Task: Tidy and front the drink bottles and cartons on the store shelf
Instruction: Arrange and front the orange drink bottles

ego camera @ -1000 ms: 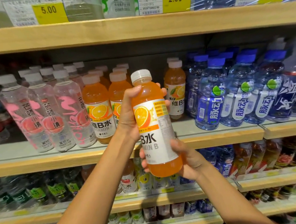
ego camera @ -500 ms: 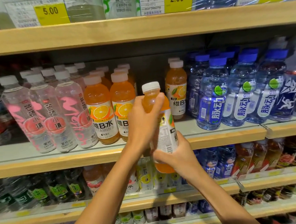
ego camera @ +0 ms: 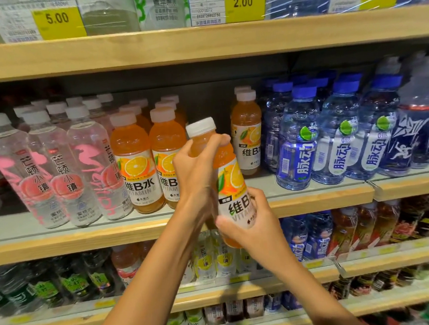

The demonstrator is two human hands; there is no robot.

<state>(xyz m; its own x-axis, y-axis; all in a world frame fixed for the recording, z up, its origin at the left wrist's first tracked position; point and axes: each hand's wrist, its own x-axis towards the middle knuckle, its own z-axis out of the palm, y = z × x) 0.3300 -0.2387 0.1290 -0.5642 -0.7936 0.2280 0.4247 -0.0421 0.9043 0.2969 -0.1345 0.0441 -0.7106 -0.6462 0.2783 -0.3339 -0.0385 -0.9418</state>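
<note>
An orange vitamin B drink bottle [ego camera: 231, 184] with a white cap is held in front of the middle shelf [ego camera: 86, 237], tilted slightly, its label turned toward me. My left hand [ego camera: 196, 173] grips its upper body and neck. My right hand [ego camera: 251, 225] grips its lower body from the right. Two matching orange bottles [ego camera: 137, 165] stand at the shelf front to the left, and another orange bottle [ego camera: 248, 139] stands further back to the right, leaving a gap behind the held bottle.
Clear peach-label bottles [ego camera: 56, 168] fill the shelf's left, blue-capped water bottles [ego camera: 298, 141] its right. The upper shelf edge [ego camera: 200, 41] carries yellow price tags. Lower shelves [ego camera: 242, 287] hold more small bottles.
The bottle has been lowered slightly toward the shelf gap and rotated, so its front label now faces me instead of its side. Both hands kept their hold.
</note>
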